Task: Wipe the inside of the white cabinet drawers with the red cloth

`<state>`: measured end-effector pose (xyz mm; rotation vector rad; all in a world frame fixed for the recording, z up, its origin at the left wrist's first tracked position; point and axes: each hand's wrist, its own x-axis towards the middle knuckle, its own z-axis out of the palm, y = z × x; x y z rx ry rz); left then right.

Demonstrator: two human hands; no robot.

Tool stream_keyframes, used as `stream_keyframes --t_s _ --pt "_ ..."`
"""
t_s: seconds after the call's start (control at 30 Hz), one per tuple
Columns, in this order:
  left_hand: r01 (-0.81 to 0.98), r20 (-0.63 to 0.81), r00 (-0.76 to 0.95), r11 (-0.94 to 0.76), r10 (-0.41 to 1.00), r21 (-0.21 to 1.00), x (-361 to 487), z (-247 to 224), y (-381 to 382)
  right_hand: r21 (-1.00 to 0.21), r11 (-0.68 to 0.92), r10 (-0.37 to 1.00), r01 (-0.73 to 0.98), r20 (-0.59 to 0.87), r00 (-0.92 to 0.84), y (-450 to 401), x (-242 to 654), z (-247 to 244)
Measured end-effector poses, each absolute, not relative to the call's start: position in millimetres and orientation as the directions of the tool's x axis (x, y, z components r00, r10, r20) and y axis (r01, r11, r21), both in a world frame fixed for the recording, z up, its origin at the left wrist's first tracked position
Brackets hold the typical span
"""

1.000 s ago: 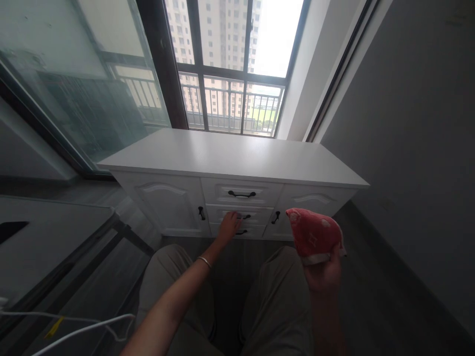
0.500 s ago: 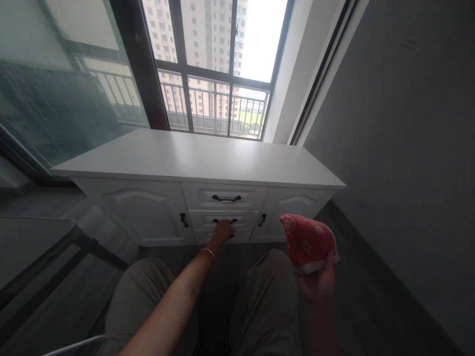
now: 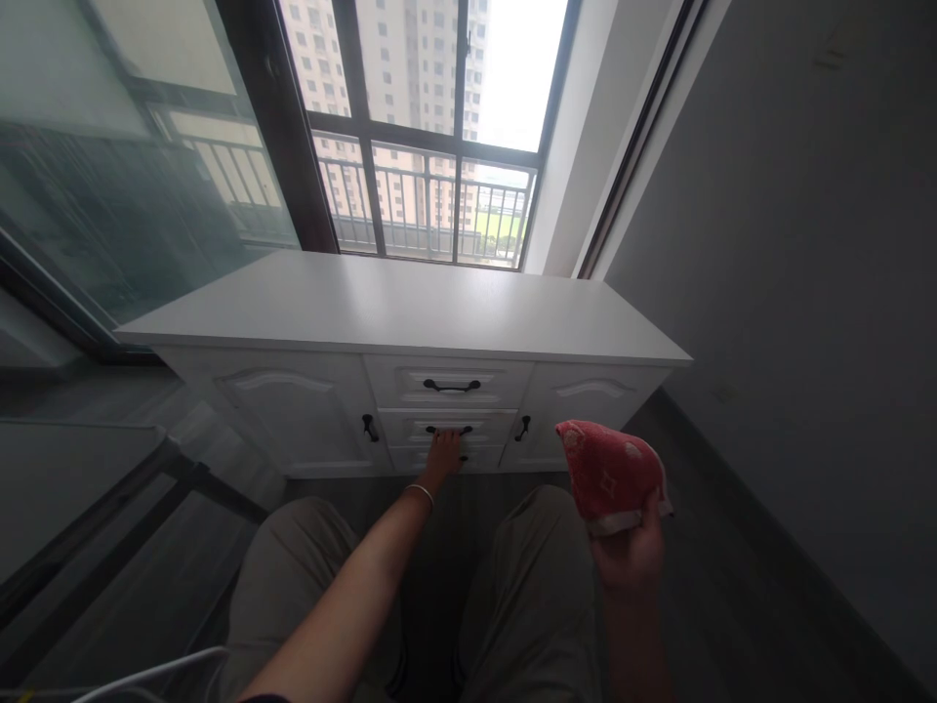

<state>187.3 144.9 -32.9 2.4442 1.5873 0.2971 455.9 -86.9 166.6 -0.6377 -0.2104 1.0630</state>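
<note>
Landmark for all positions: white cabinet (image 3: 410, 317) under the window (image 3: 425, 127).

Left hand (image 3: 443, 451): arm stretched forward to the cabinet's middle column of drawers. Fingers reach the dark handle of the middle drawer (image 3: 448, 430); fingertips sit on or just under that handle, below the top drawer handle (image 3: 452, 386). Whether the fingers are curled around the handle or only laid against it cannot be told; the hand is small and dim in this view. A thin bracelet (image 3: 420, 491) circles the wrist.

Right hand (image 3: 631, 552): held up in front of the cabinet's right door, well apart from its face. Fingers closed around the lower edge of a red cloth (image 3: 611, 474) with pale markings. The cloth bunches up above the fingers to a rounded peak pointing toward the cabinet; its light hem lies right along the fingertips.

Two small door knobs flank the drawer column. The cabinet top bears nothing. The person's knees, in grey trousers (image 3: 534, 586), lie below the cabinet front.
</note>
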Motion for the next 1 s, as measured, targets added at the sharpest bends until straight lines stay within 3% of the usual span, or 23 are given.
stream_keyframes --t_s 0.27,0.77,1.0 --pt "0.923 -0.038 0.310 -0.291 0.950 0.250 192 -34 133 -0.571 0.328 0.822 -0.753 -0.220 0.525 -88 454 161" --pt "0.928 0.018 0.270 -0.265 0.963 0.262 189 -54 11 -0.562 0.238 0.894 -0.792 -0.191 0.405 -71 417 173" --pt "0.930 0.012 0.250 -0.244 0.968 0.274 189 -56 -32 -0.578 0.248 0.869 -0.778 -0.222 0.442 -69 413 169"
